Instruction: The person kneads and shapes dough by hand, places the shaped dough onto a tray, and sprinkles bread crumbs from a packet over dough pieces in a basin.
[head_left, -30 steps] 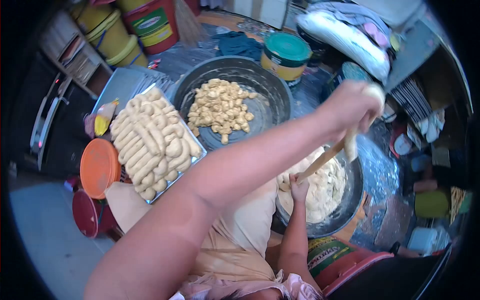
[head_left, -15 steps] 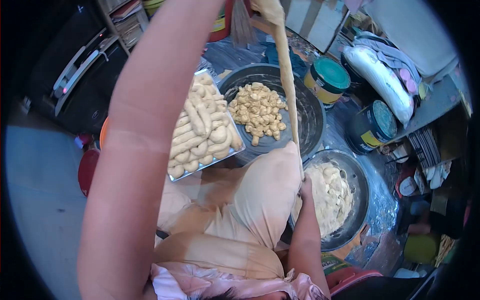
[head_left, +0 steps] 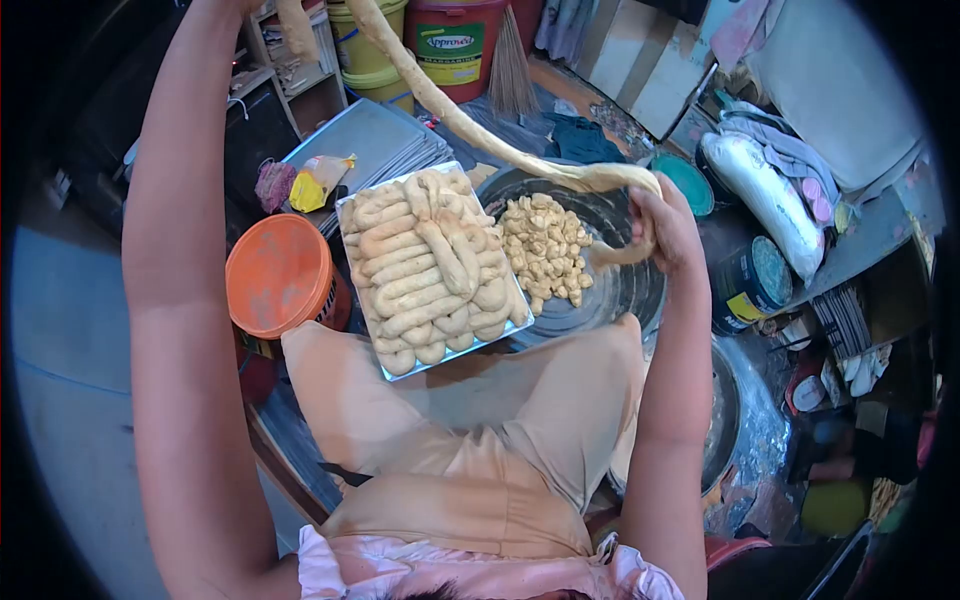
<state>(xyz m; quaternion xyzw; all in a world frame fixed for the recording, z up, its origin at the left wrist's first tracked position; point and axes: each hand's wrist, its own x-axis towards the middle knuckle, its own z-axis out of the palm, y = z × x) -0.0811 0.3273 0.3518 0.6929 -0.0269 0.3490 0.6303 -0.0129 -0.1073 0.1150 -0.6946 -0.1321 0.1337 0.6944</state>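
Observation:
A long rope of dough [head_left: 470,130] hangs in a curve between my raised hands. My right hand [head_left: 665,225] is closed around one end, above the dark round basin [head_left: 625,290], and a short tail dangles beside it. At the top left edge my left hand [head_left: 235,5] is mostly cut off, with dough hanging near it; its fingers are hidden. Below the rope, a metal tray [head_left: 455,350] carries rows of dough strips [head_left: 415,280], some looped on top. Small lumps of dough [head_left: 543,250] lie heaped in the basin.
An orange-lidded bucket [head_left: 280,275] stands left of the tray, near stacked trays [head_left: 375,140]. A second basin [head_left: 725,415] is partly behind my right forearm. Green-lidded tubs [head_left: 685,180] and a white sack [head_left: 765,200] are at right. A person's arm [head_left: 832,468] shows at far right.
My left arm has swung to the upper left with the dough. My right hand has risen from the right basin to above the middle basin. The view has shifted.

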